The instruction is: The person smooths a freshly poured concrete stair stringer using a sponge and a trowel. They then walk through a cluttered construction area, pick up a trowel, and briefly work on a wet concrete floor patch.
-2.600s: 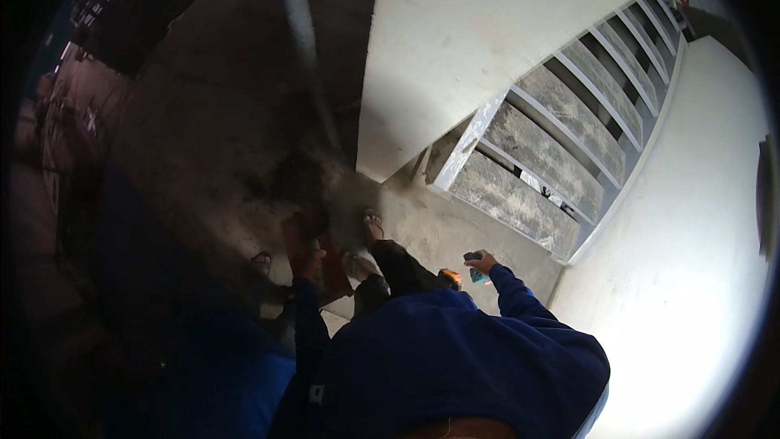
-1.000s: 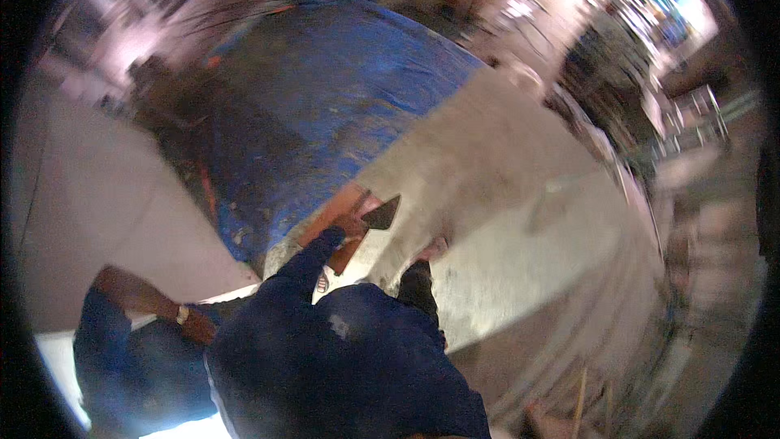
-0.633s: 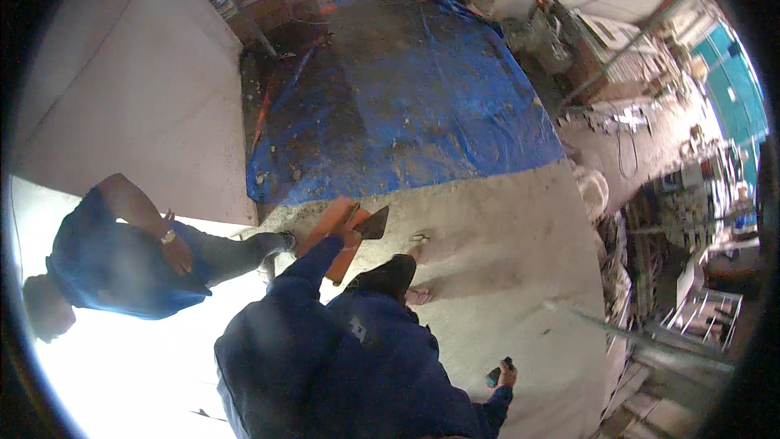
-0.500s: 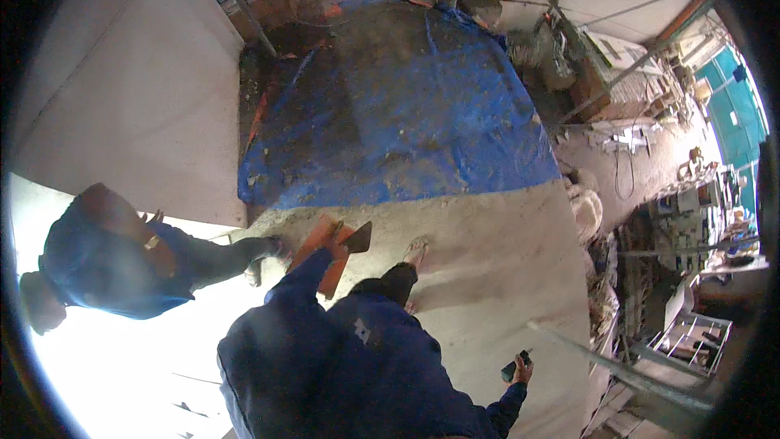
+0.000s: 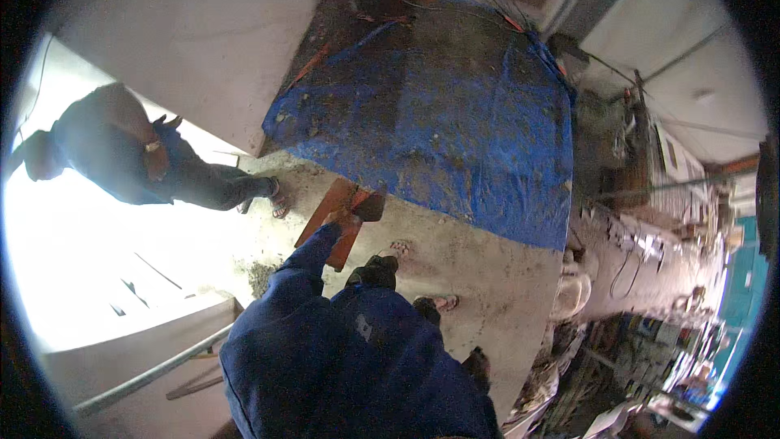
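My left hand (image 5: 348,216) is closed around an orange-brown flat board (image 5: 323,210), like a plasterer's float, and a trowel with a dark, broad blade (image 5: 371,207). They are held together over the floor, near the front edge of a blue tarp (image 5: 487,154) covered with dirt. My right hand (image 5: 481,370) is low beside my body, in shadow and blurred. It seems closed on a small dark object, shown more plainly earlier as dark green and black; its kind I cannot make out. My sandalled feet show on the floor.
Another person (image 5: 114,146) in dark clothes stands at the left, by a pale wall panel (image 5: 203,32). Below is a white ledge (image 5: 146,329) with a metal pole (image 5: 154,370). Sacks (image 5: 571,294) and piled materials line the right side, with a teal door (image 5: 743,260) beyond.
The view has turned, so the tarp sits tilted and closer. My feet have stepped; my right hand has come in nearer my body. The left hand keeps the board and trowel.
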The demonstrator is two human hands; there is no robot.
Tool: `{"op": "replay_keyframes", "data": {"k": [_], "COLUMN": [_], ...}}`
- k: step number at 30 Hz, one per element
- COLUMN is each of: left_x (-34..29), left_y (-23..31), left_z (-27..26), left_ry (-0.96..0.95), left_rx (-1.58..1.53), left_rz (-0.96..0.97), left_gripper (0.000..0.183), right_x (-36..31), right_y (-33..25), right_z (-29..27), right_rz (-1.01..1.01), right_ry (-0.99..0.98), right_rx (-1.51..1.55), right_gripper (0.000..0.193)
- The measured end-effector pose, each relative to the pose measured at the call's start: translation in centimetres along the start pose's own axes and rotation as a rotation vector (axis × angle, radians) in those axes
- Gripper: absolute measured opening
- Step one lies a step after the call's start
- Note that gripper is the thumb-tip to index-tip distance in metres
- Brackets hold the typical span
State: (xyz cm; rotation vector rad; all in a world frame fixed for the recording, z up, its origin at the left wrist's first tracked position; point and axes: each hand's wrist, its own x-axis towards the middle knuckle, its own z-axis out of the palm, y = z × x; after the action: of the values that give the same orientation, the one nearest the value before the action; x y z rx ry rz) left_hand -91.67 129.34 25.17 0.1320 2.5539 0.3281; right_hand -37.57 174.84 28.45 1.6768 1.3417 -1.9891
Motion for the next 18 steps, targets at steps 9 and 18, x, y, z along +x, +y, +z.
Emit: {"op": "replay_keyframes", "data": {"k": [9,18], "left_x": [-0.5,0.2], "left_y": [10.0,18.8], "left_z": [1.8,3.9], "left_ry": [-0.299,-0.383], "left_rx": [0.21,0.355], "left_rz": [0.177,0.147], "left_gripper": [0.038,0.044], "right_x": [2.0,3.2], "right_y": [-9.3,-0.8], "right_z": [-12.1,-17.2], "right_rz": [-0.235,0.012], "right_ry": [0.345,0.477], "right_rx": [-0.212,-0.2], "right_gripper": [0.07,0.074]}}
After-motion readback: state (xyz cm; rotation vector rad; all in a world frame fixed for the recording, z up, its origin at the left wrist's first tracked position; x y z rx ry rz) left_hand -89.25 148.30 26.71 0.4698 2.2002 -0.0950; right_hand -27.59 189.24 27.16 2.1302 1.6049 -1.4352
